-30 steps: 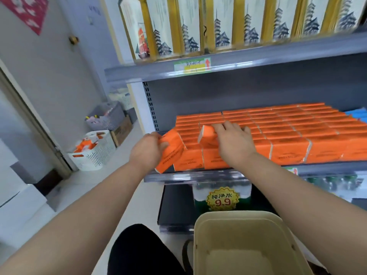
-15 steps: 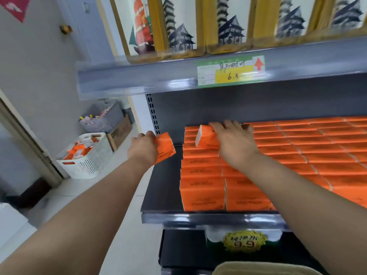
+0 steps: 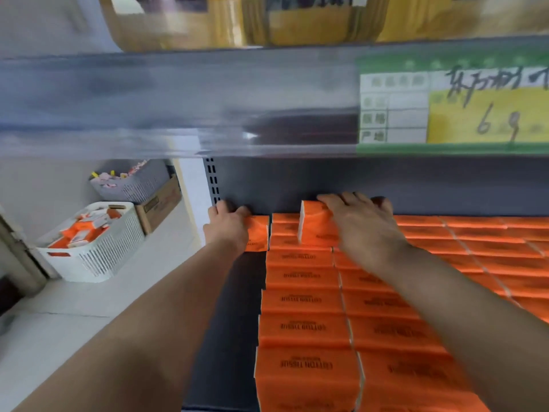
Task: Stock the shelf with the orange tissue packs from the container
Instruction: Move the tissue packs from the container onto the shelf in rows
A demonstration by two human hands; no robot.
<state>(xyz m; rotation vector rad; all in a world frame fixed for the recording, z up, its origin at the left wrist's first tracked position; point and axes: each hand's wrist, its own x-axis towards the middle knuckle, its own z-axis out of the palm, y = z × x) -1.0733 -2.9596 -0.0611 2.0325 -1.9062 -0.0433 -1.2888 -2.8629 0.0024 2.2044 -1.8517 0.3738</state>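
Note:
Rows of orange tissue packs (image 3: 300,301) fill the dark shelf (image 3: 234,307) from its middle to the right. My left hand (image 3: 227,224) grips one orange pack (image 3: 258,233) at the back left corner of the shelf, set down beside the leftmost row. My right hand (image 3: 356,221) holds a second orange pack (image 3: 313,226) on top of the back rows, its white end facing left. The container is out of view.
The upper shelf edge (image 3: 178,105) hangs close above my hands, with a green and yellow price tag (image 3: 451,105). On the floor to the left stand a white basket (image 3: 98,251) with orange packs, a grey basket (image 3: 133,182) and a cardboard box (image 3: 162,200).
Both hands have pushed deeper into the shelf with their packs. The left pack now sits at the back left corner. My head has moved closer, and the beige container has left the view.

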